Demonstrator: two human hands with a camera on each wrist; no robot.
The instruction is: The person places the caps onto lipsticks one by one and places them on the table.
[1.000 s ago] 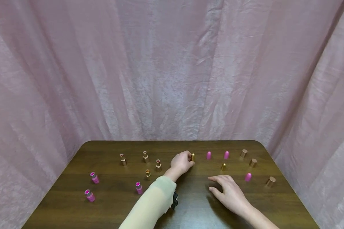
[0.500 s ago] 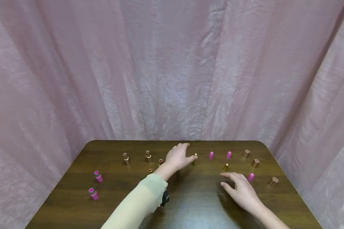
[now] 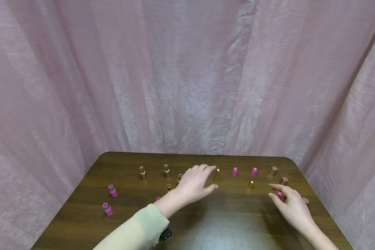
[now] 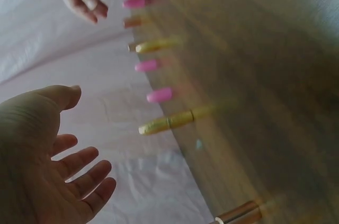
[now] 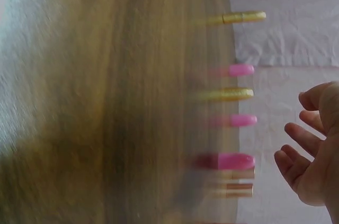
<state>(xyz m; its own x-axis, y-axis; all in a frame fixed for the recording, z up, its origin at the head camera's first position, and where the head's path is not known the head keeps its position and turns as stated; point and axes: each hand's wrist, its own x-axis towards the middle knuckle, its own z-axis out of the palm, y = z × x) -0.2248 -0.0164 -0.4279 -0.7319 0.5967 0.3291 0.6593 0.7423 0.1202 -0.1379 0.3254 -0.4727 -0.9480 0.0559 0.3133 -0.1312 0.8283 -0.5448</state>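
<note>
My left hand (image 3: pixel 194 182) hovers with fingers spread and thumb apart, holding nothing. Just beyond its fingertips a gold lipstick tube (image 3: pixel 217 175) stands upright; a seam shows round it in the left wrist view. Over a pink lipstick cap (image 3: pixel 280 195) at the right, my right hand (image 3: pixel 291 207) has its thumb and fingers parted, partly covering the cap in the head view. The right wrist view shows a gap between those fingers and the upright pink cap (image 5: pixel 235 161). A shorter gold cap (image 3: pixel 251 184) stands between the two hands.
Two more pink caps (image 3: pixel 254 171) and several rose-gold caps (image 3: pixel 273 170) stand at the right. Uncapped rose-gold lipstick bases (image 3: pixel 143 173) and pink ones (image 3: pixel 113 191) are spread over the left. My left forearm overlaps some of them. A pink curtain (image 3: pixel 187 76) hangs behind the wooden table (image 3: pixel 225 222).
My left hand has let go of the gold lipstick tube, which stays standing, and has drawn back. My right hand has moved right, over the nearest pink cap. The view has shifted slightly.
</note>
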